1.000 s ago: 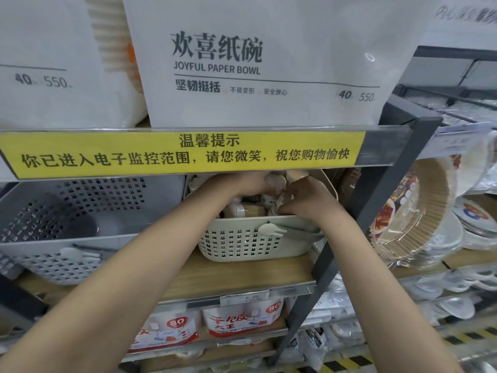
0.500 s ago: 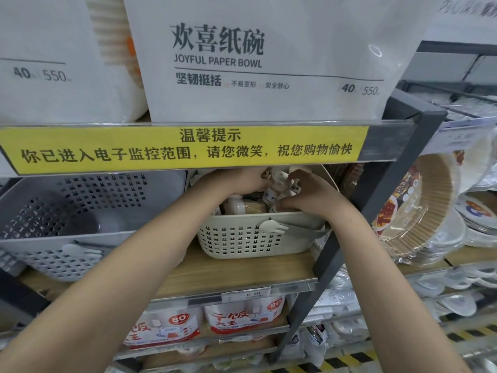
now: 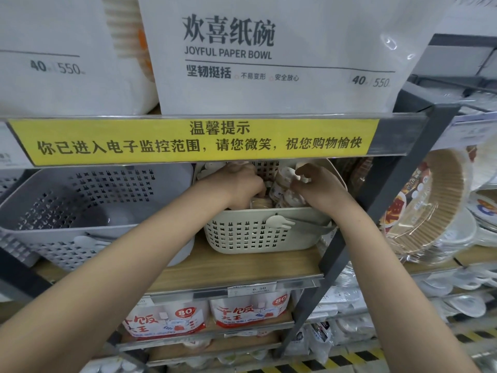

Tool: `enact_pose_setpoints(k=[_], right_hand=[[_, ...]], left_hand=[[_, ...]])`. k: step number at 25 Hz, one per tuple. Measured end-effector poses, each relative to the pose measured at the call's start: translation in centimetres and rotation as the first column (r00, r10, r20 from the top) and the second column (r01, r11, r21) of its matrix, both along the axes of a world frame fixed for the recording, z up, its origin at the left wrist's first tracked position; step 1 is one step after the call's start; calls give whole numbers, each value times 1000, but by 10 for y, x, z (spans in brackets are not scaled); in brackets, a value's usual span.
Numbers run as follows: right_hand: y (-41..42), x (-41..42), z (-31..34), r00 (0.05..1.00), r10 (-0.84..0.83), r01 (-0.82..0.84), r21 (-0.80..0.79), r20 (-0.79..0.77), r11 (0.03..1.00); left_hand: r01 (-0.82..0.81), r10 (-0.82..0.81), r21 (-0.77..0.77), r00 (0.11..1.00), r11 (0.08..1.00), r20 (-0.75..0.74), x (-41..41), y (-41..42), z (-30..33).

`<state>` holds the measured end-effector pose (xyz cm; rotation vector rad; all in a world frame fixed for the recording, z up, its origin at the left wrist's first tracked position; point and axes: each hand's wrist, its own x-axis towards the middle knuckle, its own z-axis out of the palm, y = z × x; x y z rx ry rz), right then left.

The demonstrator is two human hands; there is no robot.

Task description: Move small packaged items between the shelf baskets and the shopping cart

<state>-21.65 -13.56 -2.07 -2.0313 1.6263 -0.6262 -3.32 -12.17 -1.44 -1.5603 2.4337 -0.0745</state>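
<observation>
Reaching into the cream perforated plastic basket [image 3: 247,235] on the wooden shelf [image 3: 242,267], both hands among the small clear-wrapped packets [image 3: 282,184]. Left hand [image 3: 239,184] curled down over packets, exact hold hidden; right hand [image 3: 317,184] pinching one at its fingertips. Likely risks: spilling neighbouring packets while lifting, or knocking knuckles against the yellow notice strip [image 3: 201,141] hanging low over the opening. Empty-looking grey perforated basket [image 3: 80,211] to the left, dark metal upright [image 3: 376,211] close on the right, crowding the withdrawal. No shopping cart in view.
</observation>
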Motion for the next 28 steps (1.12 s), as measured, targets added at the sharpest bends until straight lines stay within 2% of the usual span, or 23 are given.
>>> enact_pose_setpoints(k=[3, 5, 6, 8, 10, 13, 15, 20, 23, 28], right_hand=[[-2, 1, -5, 999, 43, -43, 5, 2, 999], [-2, 1, -7, 998, 67, -67, 4, -2, 998], [-2, 1, -8, 997, 76, -77, -11, -4, 997], [-1, 2, -8, 994, 108, -108, -55, -11, 993], [0, 2, -8, 990, 138, -139, -84, -17, 987], [0, 0, -9, 990, 139, -139, -75, -5, 987], [0, 0, -11, 991, 134, -135, -75, -15, 988], [1, 0, -12, 992, 117, -120, -65, -44, 991], [2, 1, -14, 991, 101, -107, -66, -82, 992], [4, 2, -14, 989, 79, -93, -106, -128, 990]], left_hand=[[33, -33, -5, 996, 999, -78, 1, 1, 4], [61, -57, 8, 970, 998, -236, 2, 7, 10], [57, -41, 35, 936, 998, -349, 3, 12, 16], [12, 91, 178, 824, 984, -559, 5, 21, 28], [33, 115, 209, 744, 977, -658, 10, 25, 34], [-25, 59, 74, 861, 997, -505, 22, 22, 32], [-55, 109, 130, 886, 990, -450, 26, 19, 25], [-80, 182, 211, 833, 974, -523, 27, 23, 20], [-87, 168, 162, 786, 983, -595, 23, 25, 15], [-88, 123, 88, 797, 992, -591, 14, 26, 8]])
